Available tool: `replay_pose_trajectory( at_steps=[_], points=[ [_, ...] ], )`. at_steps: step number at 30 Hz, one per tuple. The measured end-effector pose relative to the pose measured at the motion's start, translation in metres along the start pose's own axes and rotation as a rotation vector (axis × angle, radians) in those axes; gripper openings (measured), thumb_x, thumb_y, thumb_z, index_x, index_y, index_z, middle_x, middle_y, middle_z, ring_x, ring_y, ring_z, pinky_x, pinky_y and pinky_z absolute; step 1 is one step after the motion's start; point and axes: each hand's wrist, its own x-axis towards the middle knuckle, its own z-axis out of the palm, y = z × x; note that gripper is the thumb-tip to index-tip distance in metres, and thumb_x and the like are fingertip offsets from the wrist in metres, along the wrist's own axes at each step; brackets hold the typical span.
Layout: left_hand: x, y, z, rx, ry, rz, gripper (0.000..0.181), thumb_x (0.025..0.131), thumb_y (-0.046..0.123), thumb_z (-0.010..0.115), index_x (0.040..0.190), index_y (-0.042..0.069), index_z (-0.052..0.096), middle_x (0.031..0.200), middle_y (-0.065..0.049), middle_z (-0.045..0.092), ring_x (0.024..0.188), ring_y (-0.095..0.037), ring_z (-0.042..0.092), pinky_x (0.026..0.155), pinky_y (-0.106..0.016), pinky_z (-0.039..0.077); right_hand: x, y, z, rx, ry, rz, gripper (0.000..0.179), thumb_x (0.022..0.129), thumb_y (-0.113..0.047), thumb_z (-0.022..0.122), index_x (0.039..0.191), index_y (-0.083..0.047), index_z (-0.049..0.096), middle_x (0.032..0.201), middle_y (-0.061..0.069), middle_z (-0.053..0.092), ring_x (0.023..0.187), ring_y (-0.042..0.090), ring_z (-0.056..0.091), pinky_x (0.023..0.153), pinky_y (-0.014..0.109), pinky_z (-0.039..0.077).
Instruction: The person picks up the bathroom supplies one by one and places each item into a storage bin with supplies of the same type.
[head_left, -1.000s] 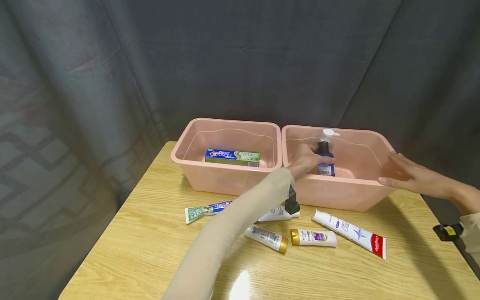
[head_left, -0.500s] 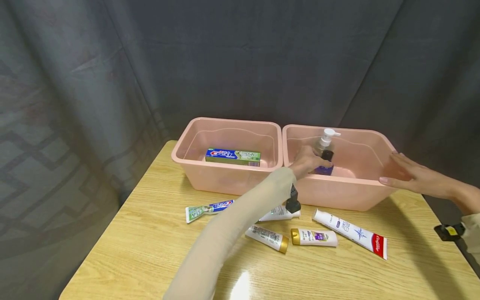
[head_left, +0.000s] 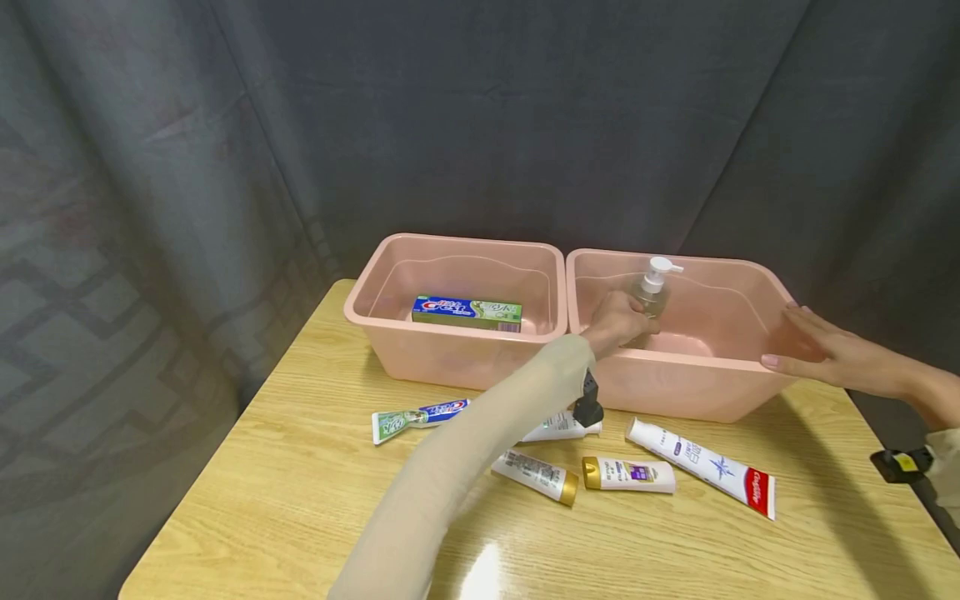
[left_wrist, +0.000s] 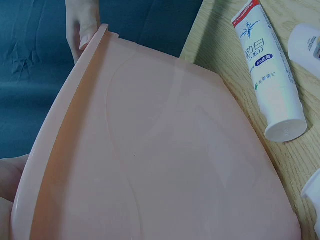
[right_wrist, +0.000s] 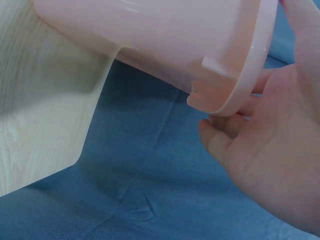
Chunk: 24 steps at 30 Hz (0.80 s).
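Observation:
My left hand (head_left: pixel 621 321) reaches into the right pink plastic bin (head_left: pixel 675 385), its fingers partly behind the front wall. Beside its fingertips stands a clear pump bottle (head_left: pixel 654 283) with a white pump head. The dark blue bottle with a black cap from the earlier frames is out of sight now, and I cannot tell whether my fingers hold it. My right hand (head_left: pixel 851 357) rests on this bin's right end, fingers fairly straight and thumb on the rim corner. The right wrist view shows fingertips (right_wrist: pixel 212 140) at the outside of the rim.
The left pink bin (head_left: pixel 450 358) holds a toothpaste box (head_left: pixel 467 313). Before the bins lie a green-blue toothpaste tube (head_left: pixel 397 423), a red-ended Colgate tube (head_left: pixel 708 467), two gold-capped tubes (head_left: pixel 534 475) and a white tube (head_left: pixel 562 427), partly under the left sleeve. A dark curtain hangs behind.
The dark blue bottle has gone down beside my left hand and out of view, uncovering the clear pump bottle behind it. My right hand has stayed on the bin's right end.

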Motion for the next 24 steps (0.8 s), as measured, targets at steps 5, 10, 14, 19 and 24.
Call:
replay_pose_trajectory(
  at_steps=[5, 10, 14, 19, 24],
  points=[
    [0.0000, 0.0001, -0.0006, -0.004, 0.001, 0.009, 0.021, 0.074, 0.016, 0.088, 0.087, 0.006, 0.074, 0.085, 0.005, 0.065, 0.075, -0.008, 0.055, 0.065, -0.018, 0.042, 0.0007, 0.0002, -0.0008, 0.003, -0.003, -0.002, 0.102, 0.096, -0.041, 0.059, 0.154, -0.015, -0.021, 0.155, 0.022, -0.032, 0.135, 0.056, -0.025, 0.089, 0.086, 0.006],
    [-0.0015, 0.0004, -0.0017, -0.040, -0.012, 0.001, 0.019, 0.075, 0.015, 0.087, 0.085, 0.006, 0.073, 0.081, 0.005, 0.062, 0.074, -0.009, 0.054, 0.063, -0.019, 0.042, 0.0011, 0.0000, -0.0010, 0.010, -0.007, -0.006, 0.101, 0.097, -0.041, 0.059, 0.154, -0.013, -0.020, 0.154, 0.024, -0.031, 0.135, 0.055, -0.026, 0.090, 0.085, 0.003],
    [-0.0019, 0.0004, -0.0021, -0.097, -0.027, -0.020, 0.016, 0.077, 0.012, 0.085, 0.084, 0.005, 0.073, 0.079, 0.005, 0.061, 0.073, -0.008, 0.054, 0.063, -0.020, 0.044, 0.0016, 0.0002, -0.0010, 0.006, -0.006, -0.005, 0.101, 0.096, -0.041, 0.059, 0.154, -0.012, -0.020, 0.154, 0.023, -0.031, 0.135, 0.054, -0.028, 0.091, 0.085, 0.002],
    [-0.0010, -0.0009, -0.0015, -0.151, -0.042, -0.024, 0.014, 0.078, 0.009, 0.084, 0.084, 0.004, 0.073, 0.080, 0.004, 0.063, 0.073, -0.009, 0.056, 0.064, -0.021, 0.046, 0.0012, 0.0013, -0.0006, 0.002, -0.006, 0.001, 0.102, 0.096, -0.042, 0.059, 0.153, -0.012, -0.021, 0.154, 0.023, -0.032, 0.135, 0.055, -0.027, 0.090, 0.085, 0.003],
    [-0.0006, 0.0003, -0.0011, -0.152, -0.043, -0.017, 0.015, 0.078, 0.010, 0.083, 0.088, 0.004, 0.075, 0.083, 0.003, 0.066, 0.074, -0.009, 0.056, 0.066, -0.020, 0.046, 0.0012, 0.0017, -0.0008, 0.007, -0.009, 0.001, 0.101, 0.097, -0.041, 0.058, 0.153, -0.012, -0.021, 0.153, 0.025, -0.031, 0.135, 0.058, -0.024, 0.090, 0.086, 0.005]
  ],
)
